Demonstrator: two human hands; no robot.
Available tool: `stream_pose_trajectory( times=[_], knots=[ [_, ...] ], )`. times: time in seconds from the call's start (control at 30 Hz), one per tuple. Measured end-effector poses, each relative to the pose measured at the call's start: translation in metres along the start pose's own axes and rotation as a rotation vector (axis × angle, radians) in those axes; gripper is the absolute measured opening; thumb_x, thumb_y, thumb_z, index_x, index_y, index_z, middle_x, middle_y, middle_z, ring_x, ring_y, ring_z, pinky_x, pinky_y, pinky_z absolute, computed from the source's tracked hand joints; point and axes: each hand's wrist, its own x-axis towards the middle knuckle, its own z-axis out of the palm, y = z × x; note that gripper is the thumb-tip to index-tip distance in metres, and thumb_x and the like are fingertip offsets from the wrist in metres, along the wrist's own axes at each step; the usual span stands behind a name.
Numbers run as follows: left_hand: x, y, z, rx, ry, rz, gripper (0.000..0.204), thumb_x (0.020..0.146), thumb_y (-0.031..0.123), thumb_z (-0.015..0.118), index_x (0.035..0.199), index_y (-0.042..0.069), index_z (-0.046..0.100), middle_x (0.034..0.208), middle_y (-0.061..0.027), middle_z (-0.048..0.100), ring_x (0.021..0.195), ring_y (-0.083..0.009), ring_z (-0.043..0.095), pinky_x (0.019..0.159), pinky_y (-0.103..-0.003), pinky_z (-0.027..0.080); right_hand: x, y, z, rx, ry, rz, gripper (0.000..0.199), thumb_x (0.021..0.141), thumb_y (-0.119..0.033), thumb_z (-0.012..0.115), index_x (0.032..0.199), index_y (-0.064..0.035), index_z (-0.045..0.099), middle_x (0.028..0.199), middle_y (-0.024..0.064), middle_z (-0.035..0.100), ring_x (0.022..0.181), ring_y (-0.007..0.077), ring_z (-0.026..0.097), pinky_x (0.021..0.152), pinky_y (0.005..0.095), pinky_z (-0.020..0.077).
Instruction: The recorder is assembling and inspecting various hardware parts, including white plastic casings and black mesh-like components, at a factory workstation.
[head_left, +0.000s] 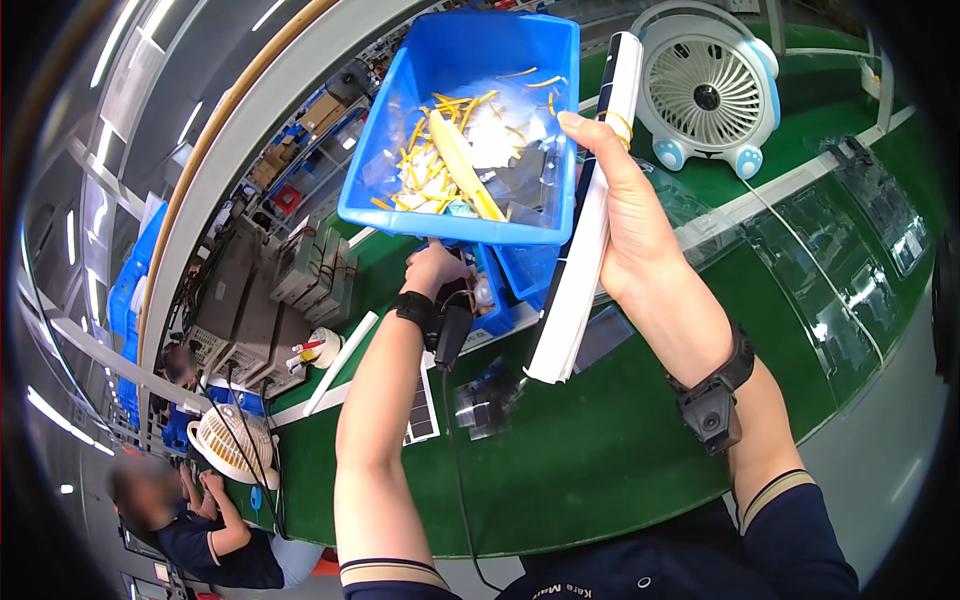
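A blue plastic bin (pixel 457 232) is lifted above the table, tilted so that its inside shows. Yellow strips, a longer pale yellow piece (pixel 462 165), clear film and white scraps lie in it. My right hand (pixel 632 205) is closed at the bin's right side, its thumb on the rim. Between that hand and the bin stands a roll of white paper (pixel 572 318) with dark edges and a yellow band. My left hand (pixel 437 268) is closed at the near lower edge of the bin, and its fingers are partly hidden beneath.
More blue bins (pixel 488 300) stand below the lifted one. A white fan (pixel 706 95) is at the back right. Clear sheets (pixel 820 270) cover the green table's (pixel 590 460) right part. A black cable (pixel 460 480) runs from my left wrist. Another person (pixel 215 530) sits at the left.
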Motion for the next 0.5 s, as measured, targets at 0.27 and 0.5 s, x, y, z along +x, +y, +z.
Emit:
stream_pose_trajectory(
  times=[0.27,0.5],
  knots=[
    [-0.034,0.012,-0.011,-0.141,-0.028,0.174,0.129,0.052,0.041,0.082,0.142,-0.004,0.002,0.136,-0.0220,0.040,0.118,-0.0330,0.049,0.101,-0.040,0.036,0.001,-0.009,-0.005,-0.007,0.028,-0.040,0.037,0.071,-0.035,0.076,0.087,-0.0118,0.052,0.074,-0.0009,0.049,0.052,0.0079,0.049,0.046,0.0232,0.0447],
    [-0.031,0.007,-0.031,-0.180,-0.089,0.119,0.139,0.053,0.049,0.083,0.138,-0.011,-0.009,0.136,-0.0296,0.034,0.122,-0.0344,0.043,0.096,-0.039,0.040,0.004,-0.003,0.001,-0.056,-0.006,-0.076,0.037,0.070,-0.034,0.076,0.089,-0.0118,0.053,0.076,-0.0005,0.050,0.053,0.0066,0.049,0.046,0.0208,0.0453]
  ],
)
